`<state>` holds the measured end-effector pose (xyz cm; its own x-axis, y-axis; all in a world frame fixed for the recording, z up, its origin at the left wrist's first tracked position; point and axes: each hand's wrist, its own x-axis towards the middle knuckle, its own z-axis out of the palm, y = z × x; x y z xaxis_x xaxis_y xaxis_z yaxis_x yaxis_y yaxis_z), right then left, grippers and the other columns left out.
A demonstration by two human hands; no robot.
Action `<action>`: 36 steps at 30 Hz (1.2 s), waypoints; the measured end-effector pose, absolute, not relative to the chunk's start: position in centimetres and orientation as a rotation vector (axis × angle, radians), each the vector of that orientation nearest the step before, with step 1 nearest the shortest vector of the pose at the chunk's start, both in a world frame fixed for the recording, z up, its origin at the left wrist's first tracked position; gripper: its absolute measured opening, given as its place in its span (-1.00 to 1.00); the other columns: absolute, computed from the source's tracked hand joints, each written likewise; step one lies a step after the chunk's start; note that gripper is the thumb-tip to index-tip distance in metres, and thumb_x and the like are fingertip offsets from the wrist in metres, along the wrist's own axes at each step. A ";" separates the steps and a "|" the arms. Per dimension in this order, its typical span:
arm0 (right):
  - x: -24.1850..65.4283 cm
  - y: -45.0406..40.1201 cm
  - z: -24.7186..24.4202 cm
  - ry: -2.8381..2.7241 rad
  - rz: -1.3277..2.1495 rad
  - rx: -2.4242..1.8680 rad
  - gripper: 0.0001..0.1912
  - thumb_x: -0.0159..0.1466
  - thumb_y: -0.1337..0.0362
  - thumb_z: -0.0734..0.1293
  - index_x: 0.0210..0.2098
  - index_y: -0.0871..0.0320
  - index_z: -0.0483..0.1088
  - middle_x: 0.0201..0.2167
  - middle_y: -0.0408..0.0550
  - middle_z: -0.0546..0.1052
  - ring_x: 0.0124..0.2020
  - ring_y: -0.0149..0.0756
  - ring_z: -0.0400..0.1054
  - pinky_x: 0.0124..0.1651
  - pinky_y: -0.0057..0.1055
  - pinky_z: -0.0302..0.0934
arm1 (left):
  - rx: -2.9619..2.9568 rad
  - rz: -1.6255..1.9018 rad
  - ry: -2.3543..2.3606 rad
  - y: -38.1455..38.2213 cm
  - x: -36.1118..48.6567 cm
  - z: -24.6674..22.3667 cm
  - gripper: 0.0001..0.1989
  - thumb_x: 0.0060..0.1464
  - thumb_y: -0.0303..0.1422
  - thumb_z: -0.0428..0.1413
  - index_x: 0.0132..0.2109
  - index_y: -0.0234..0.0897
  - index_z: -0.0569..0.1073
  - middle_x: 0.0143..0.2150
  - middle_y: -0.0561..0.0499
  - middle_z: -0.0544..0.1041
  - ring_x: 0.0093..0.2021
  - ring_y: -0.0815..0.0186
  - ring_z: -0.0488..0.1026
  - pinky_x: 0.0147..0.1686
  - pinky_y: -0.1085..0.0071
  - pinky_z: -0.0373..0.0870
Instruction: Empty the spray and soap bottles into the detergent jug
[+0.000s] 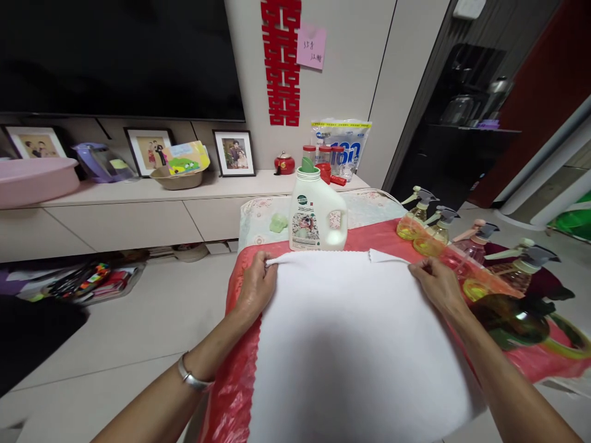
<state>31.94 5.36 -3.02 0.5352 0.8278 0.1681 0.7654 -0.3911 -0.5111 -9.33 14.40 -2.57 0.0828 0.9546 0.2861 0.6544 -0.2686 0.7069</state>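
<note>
A large white cloth (341, 332) with a zigzag-cut edge is stretched out in front of me above the table. My left hand (259, 282) pinches its far left corner between thumb and fingers. At the far right, my right hand (436, 280) is closed on the cloth's other corner, where the upper edge folds over a little. Just beyond the cloth stands a pale green detergent jug (318, 212) with a handle and no cap on its neck. A silver bracelet circles my left wrist.
Red plastic sheeting (233, 369) covers the table. Several spray bottles (431, 234) line its right side, near a dark green-brown bottle (508, 320). A green crumpled piece (278, 223) lies left of the jug. Behind are a low cabinet (221, 212), framed photos and a plastic pouch (344, 144).
</note>
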 end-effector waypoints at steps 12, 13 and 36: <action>32.3 3.0 -2.1 -1.527 0.426 -2.405 -0.57 0.51 0.10 0.28 0.18 0.32 0.35 0.06 0.09 0.37 0.09 -0.29 0.31 0.24 -0.21 0.26 | 2.503 0.764 1.385 11.1 -10.0 -3.6 -0.67 0.19 -0.31 0.04 0.07 -0.25 0.45 0.17 -0.23 0.40 0.21 -0.08 0.33 0.17 -0.05 0.31; 32.5 1.4 -2.1 -1.557 0.448 -2.408 -0.55 0.51 0.12 0.27 0.24 0.31 0.33 0.07 0.11 0.37 0.09 -0.28 0.31 0.24 -0.24 0.25 | 2.581 0.679 1.196 9.4 -10.6 -3.4 -0.72 0.23 -0.29 0.02 0.04 -0.19 0.48 0.09 -0.17 0.46 0.12 -0.01 0.39 0.13 0.00 0.34; 34.3 -9.7 -6.5 -1.645 0.148 -2.230 -0.40 0.12 -0.14 0.18 -0.14 0.08 0.62 -0.22 0.17 0.45 -0.36 -0.17 0.35 -0.31 -0.20 0.19 | 2.569 -0.024 0.518 -3.5 -12.2 0.0 -0.87 0.22 -0.51 0.19 -0.26 -0.22 0.41 -0.19 0.02 0.53 -0.23 0.28 0.42 -0.29 0.37 0.29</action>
